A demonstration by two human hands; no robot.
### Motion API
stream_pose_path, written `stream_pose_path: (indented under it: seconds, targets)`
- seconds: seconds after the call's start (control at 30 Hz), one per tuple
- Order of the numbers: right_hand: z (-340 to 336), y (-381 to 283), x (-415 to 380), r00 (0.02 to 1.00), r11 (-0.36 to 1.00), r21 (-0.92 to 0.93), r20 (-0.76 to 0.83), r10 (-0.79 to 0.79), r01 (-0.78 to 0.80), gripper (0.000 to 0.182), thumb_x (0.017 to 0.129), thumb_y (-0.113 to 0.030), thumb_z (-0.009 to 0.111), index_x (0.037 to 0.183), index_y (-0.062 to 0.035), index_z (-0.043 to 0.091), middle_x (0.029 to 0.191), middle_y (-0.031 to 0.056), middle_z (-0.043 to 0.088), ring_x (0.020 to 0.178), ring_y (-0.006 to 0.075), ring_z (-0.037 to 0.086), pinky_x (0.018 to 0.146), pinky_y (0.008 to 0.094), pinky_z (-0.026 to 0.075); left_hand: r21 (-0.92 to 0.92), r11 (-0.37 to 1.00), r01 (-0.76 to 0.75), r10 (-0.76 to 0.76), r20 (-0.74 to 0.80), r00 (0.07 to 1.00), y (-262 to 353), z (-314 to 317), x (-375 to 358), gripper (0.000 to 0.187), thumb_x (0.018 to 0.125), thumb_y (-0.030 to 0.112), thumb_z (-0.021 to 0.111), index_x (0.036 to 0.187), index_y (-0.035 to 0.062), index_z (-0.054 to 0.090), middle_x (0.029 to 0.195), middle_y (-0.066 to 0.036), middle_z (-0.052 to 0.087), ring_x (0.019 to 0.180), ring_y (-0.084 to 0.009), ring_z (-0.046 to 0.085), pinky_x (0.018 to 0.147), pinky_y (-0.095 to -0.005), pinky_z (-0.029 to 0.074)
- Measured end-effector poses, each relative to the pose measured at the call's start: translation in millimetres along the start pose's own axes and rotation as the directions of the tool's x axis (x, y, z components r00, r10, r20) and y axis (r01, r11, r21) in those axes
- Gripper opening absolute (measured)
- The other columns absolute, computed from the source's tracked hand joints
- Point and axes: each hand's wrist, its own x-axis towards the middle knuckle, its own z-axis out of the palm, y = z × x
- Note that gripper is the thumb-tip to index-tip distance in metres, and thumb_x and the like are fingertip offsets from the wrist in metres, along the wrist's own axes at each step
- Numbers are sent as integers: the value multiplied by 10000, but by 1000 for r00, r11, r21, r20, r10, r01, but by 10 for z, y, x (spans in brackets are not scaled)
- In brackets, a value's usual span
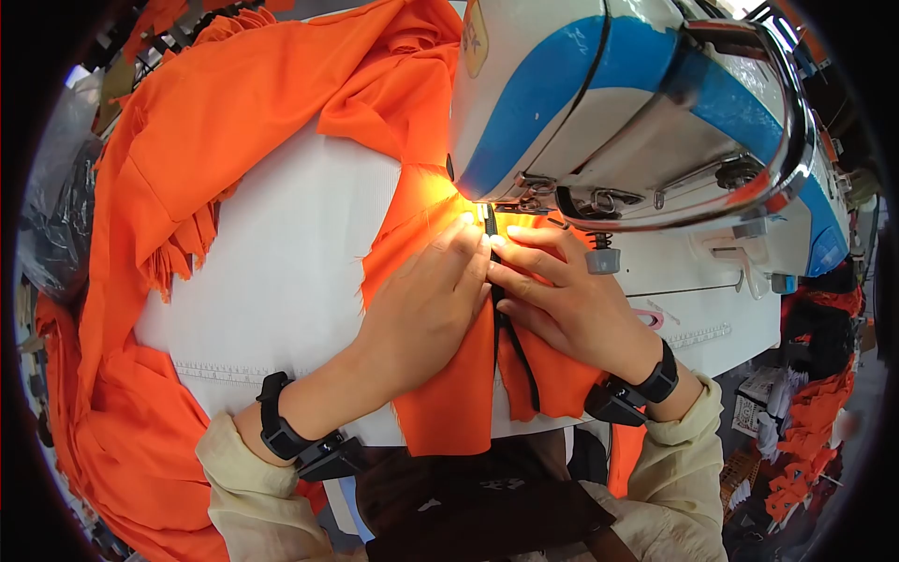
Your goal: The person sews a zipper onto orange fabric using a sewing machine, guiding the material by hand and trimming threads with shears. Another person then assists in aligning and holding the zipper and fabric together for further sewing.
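Note:
My left hand [421, 309] lies flat on an orange fabric piece [449, 412], fingers stretched toward the needle area under the sewing machine head [609, 103]. My right hand [567, 295] presses the same fabric from the right, its fingertips pinching a black zipper strip [520, 361] that runs down between both hands. A bright lamp lights the fabric just below the machine head. The needle itself is hidden behind my fingers and the machine.
A large heap of orange cloth [187, 140] drapes over the back and left of the white sewing table [281, 272]. More orange pieces [810, 421] hang at the right. Black wrist bands sit on both my wrists.

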Motion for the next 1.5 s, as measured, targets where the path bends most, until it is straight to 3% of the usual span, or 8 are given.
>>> stream_pose_path:
  seconds: [0.43,0.53,0.6,0.73,0.93,1.03,1.23,1.5]
  targets:
    - [67,44,3,996,999,-11,-74,-40,40,349,882,-191,735,1212,-85,687,1312,68,608,1156,332,579,965,433,511,3,1000,4,-4,1,1000,-10,-108,8,413,897,74,689,1273,-63,590,1311,-157,551,1171,-336,599,951,-405,524]
    - [74,54,8,996,999,5,-80,-43,43,365,892,-198,728,1240,-100,678,1293,54,619,1170,327,571,964,422,519,1,1000,-20,20,142,990,151,-428,-126,558,874,164,737,1357,-44,549,1405,-178,508,1314,-360,524,1052,-444,479]
    - [122,69,-20,993,999,-26,-107,-45,43,372,901,-220,721,1253,-110,673,1289,30,624,1163,310,564,942,402,531,-133,981,-140,182,396,900,318,-614,-305,644,858,294,744,1377,-30,545,1452,-199,476,1397,-361,444,1155,-463,385]
    - [128,68,-2,987,996,-53,-137,-84,77,337,910,-228,710,1225,-113,682,1270,22,627,1113,278,564,937,395,527,-139,987,-82,146,548,824,465,-604,-541,839,792,370,804,1466,-11,482,1540,-184,419,1476,-364,356,1179,-527,350]
    - [134,62,-1,980,989,-100,-154,-128,114,324,922,-209,697,1219,-80,676,1272,41,623,1196,244,555,990,386,502,-26,980,-198,194,377,906,330,-448,-522,676,773,149,714,1397,-31,527,1544,-159,432,1368,-320,477,1096,-432,433]
    - [120,42,-30,982,988,-106,-141,-129,114,332,922,-196,692,1228,-69,669,1303,53,611,1257,248,535,1020,394,489,-102,994,-45,81,380,921,356,-428,-395,607,756,56,668,1349,-32,572,1512,-165,468,1318,-308,517,1042,-427,464]
    - [-69,-266,-381,983,968,-169,16,-184,184,470,819,-111,662,1279,-21,632,1406,85,558,1366,272,475,1143,470,397,131,952,-277,237,255,937,227,-379,-299,507,745,-12,646,1251,-46,632,1440,-171,545,1358,-313,499,1099,-413,456]
    - [92,-712,-869,998,989,-133,1,-60,60,514,811,-101,638,1314,4,615,1402,131,583,1273,275,556,1044,388,483,-239,963,-129,190,255,948,98,-450,-214,602,666,-91,666,1258,-6,599,1380,-159,619,1322,-358,559,1046,-422,493]
